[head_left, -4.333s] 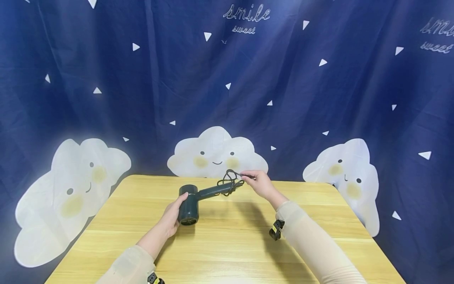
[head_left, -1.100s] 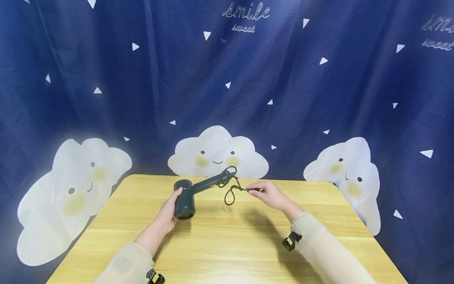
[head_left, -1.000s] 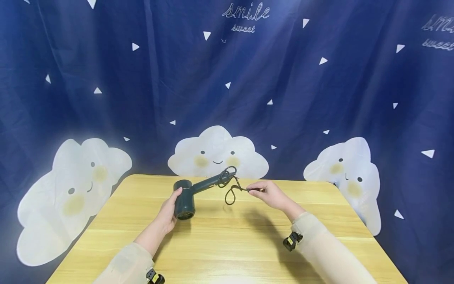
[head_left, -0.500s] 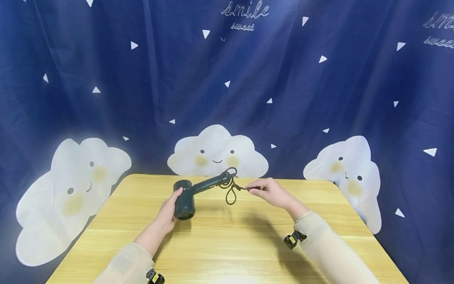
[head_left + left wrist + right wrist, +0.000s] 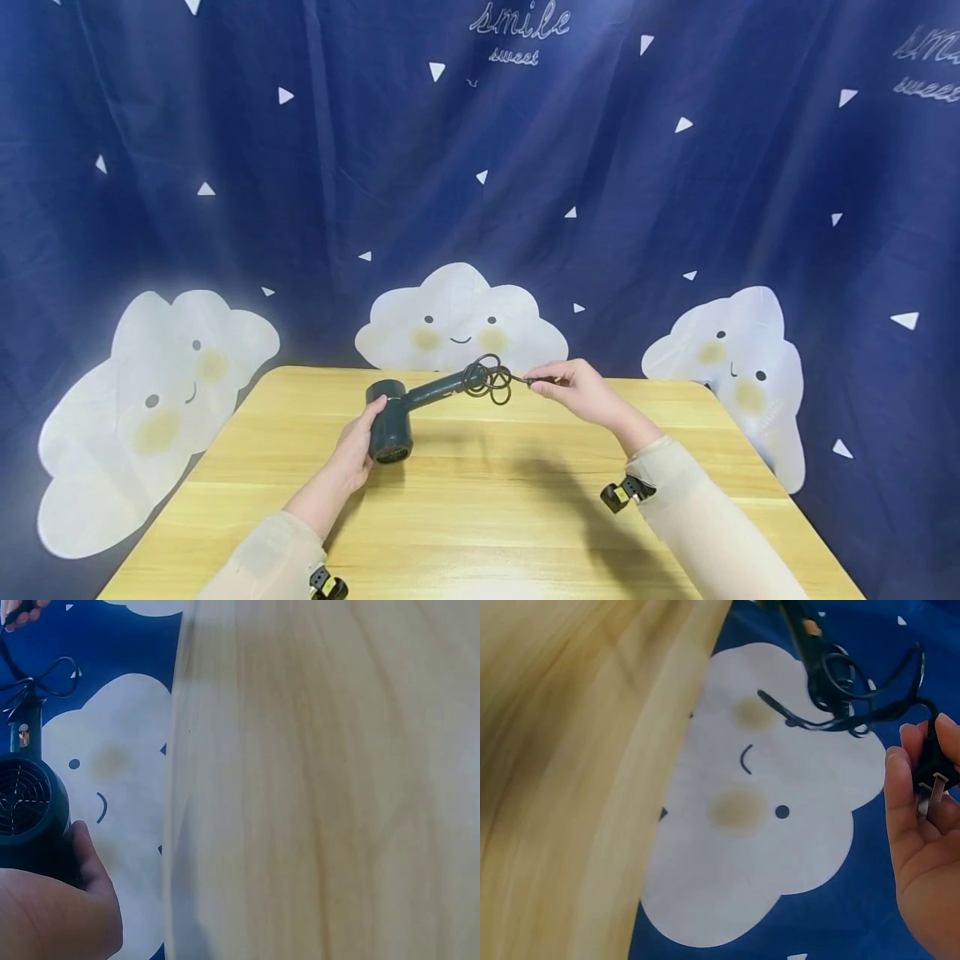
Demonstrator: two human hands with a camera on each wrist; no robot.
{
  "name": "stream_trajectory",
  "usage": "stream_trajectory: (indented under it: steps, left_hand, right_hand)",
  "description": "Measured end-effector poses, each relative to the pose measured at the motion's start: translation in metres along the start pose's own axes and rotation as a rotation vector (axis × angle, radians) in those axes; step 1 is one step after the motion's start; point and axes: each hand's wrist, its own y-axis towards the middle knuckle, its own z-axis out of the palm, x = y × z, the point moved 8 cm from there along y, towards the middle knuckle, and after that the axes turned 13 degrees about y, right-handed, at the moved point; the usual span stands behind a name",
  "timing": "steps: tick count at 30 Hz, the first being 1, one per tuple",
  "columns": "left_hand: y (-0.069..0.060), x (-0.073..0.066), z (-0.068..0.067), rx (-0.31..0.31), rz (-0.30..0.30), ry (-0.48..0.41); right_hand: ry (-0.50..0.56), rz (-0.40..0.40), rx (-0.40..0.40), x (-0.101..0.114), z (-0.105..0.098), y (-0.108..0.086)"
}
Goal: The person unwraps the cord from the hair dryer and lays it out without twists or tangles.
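Note:
A dark green hair dryer (image 5: 390,425) is held up over the table, its handle slanting up to the right. My left hand (image 5: 358,446) grips its barrel, thumb on the near side. The left wrist view shows the round rear grille (image 5: 22,796) of the dryer beside that hand. Black cord (image 5: 491,380) hangs in loops around the handle's end. My right hand (image 5: 577,392) pinches the cord's plug (image 5: 934,769) between thumb and fingers, with two metal prongs pointing toward the palm in the right wrist view. Part of the barrel is hidden behind my left hand.
A wooden table (image 5: 480,517) lies below both hands, which cast shadows on it. Behind its far edge hangs a dark blue curtain (image 5: 405,167) printed with white clouds and triangles. Small black cameras (image 5: 628,493) sit on the wrists.
Compared with about a second ago, my right hand has risen slightly with the plug. The hanging cord loop has moved up close to the handle's end. The left hand and dryer have barely moved.

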Motion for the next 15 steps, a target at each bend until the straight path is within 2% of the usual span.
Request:
stream_trajectory:
  steps: [6,15]
  left_hand:
    - [-0.001,0.002,0.0,-0.007,-0.006,0.049]
    - [0.001,0.005,0.003,-0.002,0.0,0.09]
  right_hand:
    - [0.03,-0.034,-0.015,0.01,-0.007,0.0]
    - [0.014,-0.052,-0.047,0.026,-0.012,0.003]
